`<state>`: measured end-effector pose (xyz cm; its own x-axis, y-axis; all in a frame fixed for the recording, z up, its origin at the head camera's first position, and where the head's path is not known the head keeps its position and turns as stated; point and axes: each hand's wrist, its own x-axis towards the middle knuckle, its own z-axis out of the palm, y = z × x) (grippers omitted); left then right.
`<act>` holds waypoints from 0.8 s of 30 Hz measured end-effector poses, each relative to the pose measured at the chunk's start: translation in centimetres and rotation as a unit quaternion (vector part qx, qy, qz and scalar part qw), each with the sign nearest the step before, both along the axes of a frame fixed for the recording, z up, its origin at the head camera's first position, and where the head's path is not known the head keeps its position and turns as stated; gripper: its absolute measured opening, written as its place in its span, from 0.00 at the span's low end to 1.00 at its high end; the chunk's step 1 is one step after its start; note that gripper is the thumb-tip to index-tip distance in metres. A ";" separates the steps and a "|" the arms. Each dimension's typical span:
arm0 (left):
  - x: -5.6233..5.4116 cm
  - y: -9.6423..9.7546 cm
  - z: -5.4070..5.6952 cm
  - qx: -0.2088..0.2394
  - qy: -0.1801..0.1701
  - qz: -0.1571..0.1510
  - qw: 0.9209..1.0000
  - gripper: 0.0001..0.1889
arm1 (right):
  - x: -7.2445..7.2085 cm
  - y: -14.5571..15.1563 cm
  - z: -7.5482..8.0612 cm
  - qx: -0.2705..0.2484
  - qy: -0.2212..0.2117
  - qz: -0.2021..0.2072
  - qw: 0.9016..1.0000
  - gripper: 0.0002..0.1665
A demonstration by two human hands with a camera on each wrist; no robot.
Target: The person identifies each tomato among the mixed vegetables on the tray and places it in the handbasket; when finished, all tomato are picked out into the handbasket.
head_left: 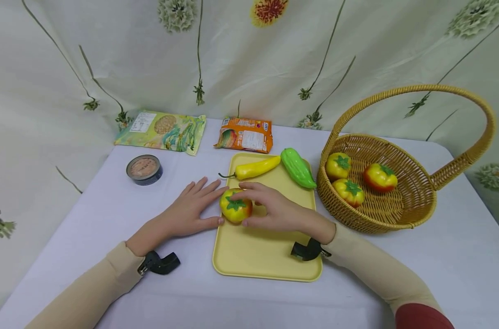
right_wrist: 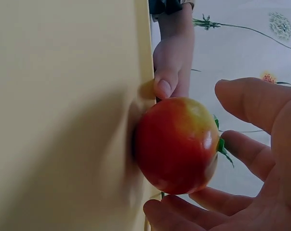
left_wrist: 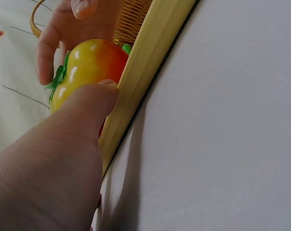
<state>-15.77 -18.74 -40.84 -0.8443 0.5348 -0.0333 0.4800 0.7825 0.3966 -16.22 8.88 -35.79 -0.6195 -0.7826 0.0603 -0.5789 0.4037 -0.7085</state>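
Observation:
A glossy yellow-and-red tomato (head_left: 236, 206) with a green leafy top sits at the left edge of the yellow tray (head_left: 265, 256). My left hand (head_left: 187, 210) lies with its fingers spread beside that edge; its thumb tip reaches the tray rim close to the tomato. Over the tomato's right side is my right hand (head_left: 278, 208), its fingers loosely bent. In the right wrist view, gaps show between the thumb and the tomato (right_wrist: 177, 147), and the fingers reach around its leafy side without a visible grip. A yellow pepper (head_left: 257, 168) and a green pepper (head_left: 297, 168) lie at the tray's far end.
To the right stands a wicker basket (head_left: 414, 219) with a tall handle, holding several similar tomatoes. A round tin (head_left: 144, 169) is at the left. Along the back lie a green-yellow packet (head_left: 163, 130) and an orange packet (head_left: 245, 134), before a flowered cloth.

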 end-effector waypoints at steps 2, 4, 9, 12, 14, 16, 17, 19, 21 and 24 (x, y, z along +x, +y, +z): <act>0.0 0.0 0.0 0.000 -0.001 -0.001 1.000 0.42 | 0.0 -0.1 -0.2 0.003 -0.003 -0.002 1.000 0.33; 0.0 0.0 0.0 -0.001 -0.001 -0.001 1.000 0.42 | -0.1 -0.1 -0.3 0.004 -0.005 -0.003 1.000 0.33; -0.1 0.0 0.0 -0.003 0.001 -0.001 1.000 0.42 | -0.2 -0.3 -0.8 -0.008 -0.011 -0.010 1.000 0.33; -0.1 0.0 0.0 -0.004 0.003 0.000 1.000 0.42 | -0.3 -0.4 -1.2 -0.024 -0.014 -0.015 0.999 0.31; -0.1 0.0 0.0 -0.005 0.003 0.000 1.000 0.42 | -0.3 -0.5 -1.4 -0.036 -0.016 -0.018 0.999 0.30; -0.1 0.0 -0.1 -0.005 0.003 0.001 1.000 0.42 | -0.3 -0.6 -1.6 -0.050 -0.017 -0.020 0.998 0.28; -0.1 0.1 -0.1 -0.005 0.003 0.001 1.000 0.42 | -0.3 -0.6 -1.7 -0.056 -0.015 -0.021 0.998 0.28; -0.1 0.1 -0.1 -0.004 0.002 0.002 1.000 0.42 | -0.3 -0.7 -2.0 -0.066 -0.013 -0.022 0.997 0.27; -0.1 0.1 0.0 -0.003 0.003 0.002 1.000 0.42 | -0.3 -0.7 -2.2 -0.073 -0.011 -0.022 0.997 0.26; 0.0 0.1 0.0 0.000 0.004 0.000 1.000 0.42 | -0.3 -0.8 -2.5 -0.077 -0.012 -0.024 0.997 0.25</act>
